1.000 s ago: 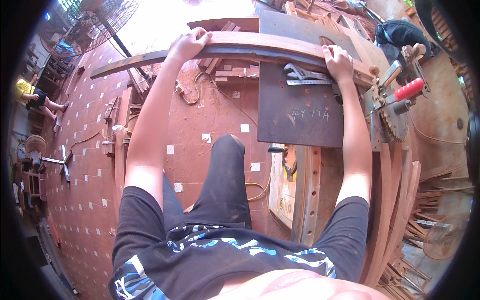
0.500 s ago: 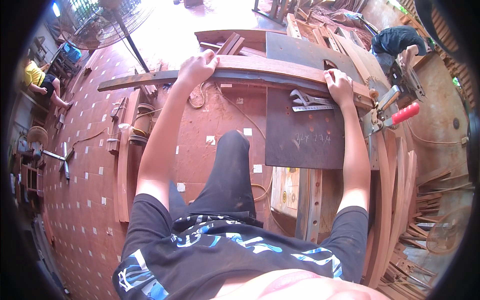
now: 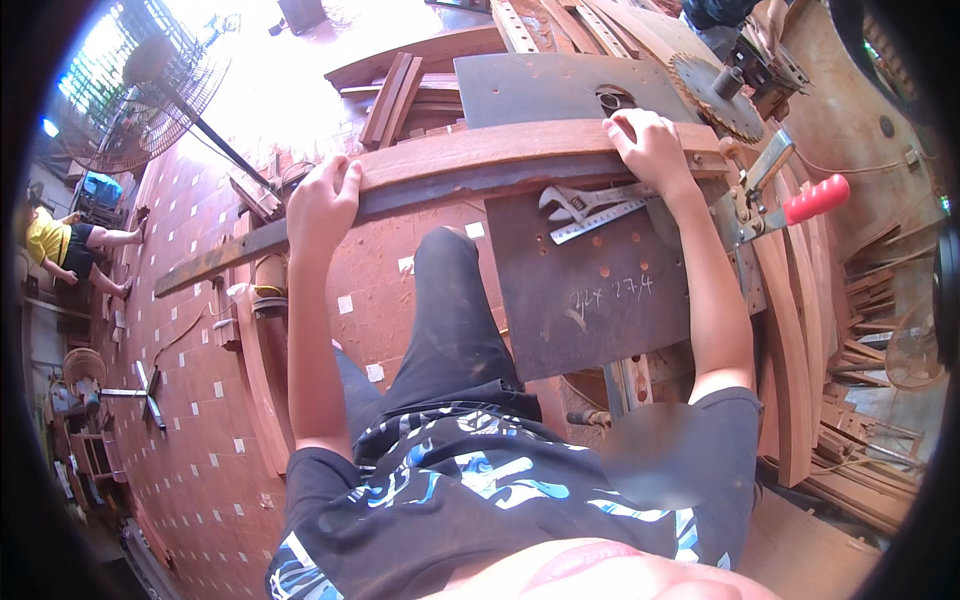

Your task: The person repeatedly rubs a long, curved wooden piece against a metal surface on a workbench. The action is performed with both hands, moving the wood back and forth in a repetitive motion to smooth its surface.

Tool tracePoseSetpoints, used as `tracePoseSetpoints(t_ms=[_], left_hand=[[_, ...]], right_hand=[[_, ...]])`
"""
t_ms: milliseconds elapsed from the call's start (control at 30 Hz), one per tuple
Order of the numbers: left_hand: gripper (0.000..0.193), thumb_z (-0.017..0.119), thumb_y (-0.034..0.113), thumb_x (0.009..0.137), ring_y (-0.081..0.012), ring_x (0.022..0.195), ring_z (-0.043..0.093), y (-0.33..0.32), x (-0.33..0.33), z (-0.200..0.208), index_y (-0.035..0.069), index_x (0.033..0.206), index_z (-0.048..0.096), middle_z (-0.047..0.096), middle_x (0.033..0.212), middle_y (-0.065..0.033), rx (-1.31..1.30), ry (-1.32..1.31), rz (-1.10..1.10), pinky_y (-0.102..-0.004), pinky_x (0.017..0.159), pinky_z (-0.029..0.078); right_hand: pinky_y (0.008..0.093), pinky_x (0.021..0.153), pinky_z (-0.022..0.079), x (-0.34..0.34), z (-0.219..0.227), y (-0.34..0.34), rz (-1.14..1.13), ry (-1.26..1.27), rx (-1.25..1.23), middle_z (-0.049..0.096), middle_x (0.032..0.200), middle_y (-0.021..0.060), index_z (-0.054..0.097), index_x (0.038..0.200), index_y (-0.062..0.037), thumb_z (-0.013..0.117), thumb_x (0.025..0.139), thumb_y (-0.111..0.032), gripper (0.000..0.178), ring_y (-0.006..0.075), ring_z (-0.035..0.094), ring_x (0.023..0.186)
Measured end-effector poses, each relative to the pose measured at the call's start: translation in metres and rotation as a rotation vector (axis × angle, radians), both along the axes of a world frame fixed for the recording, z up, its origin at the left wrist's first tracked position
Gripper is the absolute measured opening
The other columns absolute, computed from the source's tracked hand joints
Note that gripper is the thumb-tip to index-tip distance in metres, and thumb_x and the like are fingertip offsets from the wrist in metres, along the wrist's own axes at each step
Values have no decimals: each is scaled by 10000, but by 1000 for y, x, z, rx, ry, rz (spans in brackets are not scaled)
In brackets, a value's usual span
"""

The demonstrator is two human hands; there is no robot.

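A long reddish wooden plank [image 3: 490, 150] lies along a dark, rough-edged bar [image 3: 440, 192] that crosses in front of me. My left hand [image 3: 325, 208] is closed round the plank's left end, thumb up; the bar runs on past it to the left. Near the right end, my right hand [image 3: 648, 150] has its fingers curled over the plank's far edge. Just below the bar, an adjustable wrench [image 3: 568, 206] and a steel ruler [image 3: 602, 220] rest on the dark table plate [image 3: 590, 320]. A clamp with a red handle [image 3: 815, 199] sits at the bar's right end.
A toothed circular saw blade [image 3: 700, 90] stands beyond the right hand. Curved timber pieces [image 3: 790, 360] are stacked at right, with more boards [image 3: 393, 100] behind. A stand fan [image 3: 165, 90] is at far left; a person in a yellow top [image 3: 70, 240] sits nearby.
The view has tilted, and the bar's left end now sits lower. My left hand is lower and farther left in view, still on the plank. More of the saw blade shows.
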State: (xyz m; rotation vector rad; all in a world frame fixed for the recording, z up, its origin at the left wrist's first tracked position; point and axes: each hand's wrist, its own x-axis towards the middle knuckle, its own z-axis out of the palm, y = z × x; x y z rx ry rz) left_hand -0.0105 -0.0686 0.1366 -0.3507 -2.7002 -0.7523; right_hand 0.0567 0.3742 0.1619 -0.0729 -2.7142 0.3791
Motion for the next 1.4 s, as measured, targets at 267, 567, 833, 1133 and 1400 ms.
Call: tracePoseSetpoints(t_ms=[267, 567, 833, 1133, 1400], left_hand=[[380, 600, 365, 988, -405, 986, 699, 5, 18, 19, 16, 1109, 687, 726, 1062, -222, 50, -38, 39, -456, 866, 532], [446, 605, 389, 993, -416, 1039, 684, 15, -16, 23, -23, 1144, 683, 716, 1102, -244, 56, -135, 41, -455, 925, 517], [465, 640, 373, 978, -417, 1051, 686, 16, -13, 24, -57, 1148, 684, 713, 1115, -262, 70, -125, 69, -441, 944, 518], [394, 684, 321, 941, -432, 993, 696, 21, -16, 13, -37, 1105, 699, 723, 1071, -251, 40, -91, 120, -448, 903, 534], [316, 621, 252, 981, -403, 986, 704, 22, -14, 15, -26, 1108, 702, 724, 1050, -239, 138, -85, 82, -432, 884, 536]], right_hand=[[439, 1075, 399, 7, 13, -7, 15, -2, 1, 715, 1112, 174, 715, 1100, -27, 638, 958, -321, 335, 329, 623, 1128], [437, 1084, 405, -35, 13, -7, 34, -25, 11, 717, 1148, 162, 701, 1131, -2, 642, 960, -307, 355, 334, 620, 1162], [444, 1092, 407, -28, 21, -10, 16, -52, 14, 698, 1198, 168, 687, 1170, -3, 640, 966, -293, 357, 349, 597, 1196], [451, 1111, 390, -23, 19, -8, 52, -73, 76, 681, 1205, 164, 672, 1177, 1, 632, 977, -271, 340, 343, 579, 1213], [450, 1111, 393, -22, 16, -5, 29, -38, 73, 665, 1239, 182, 674, 1181, 9, 641, 975, -271, 349, 353, 572, 1215]])
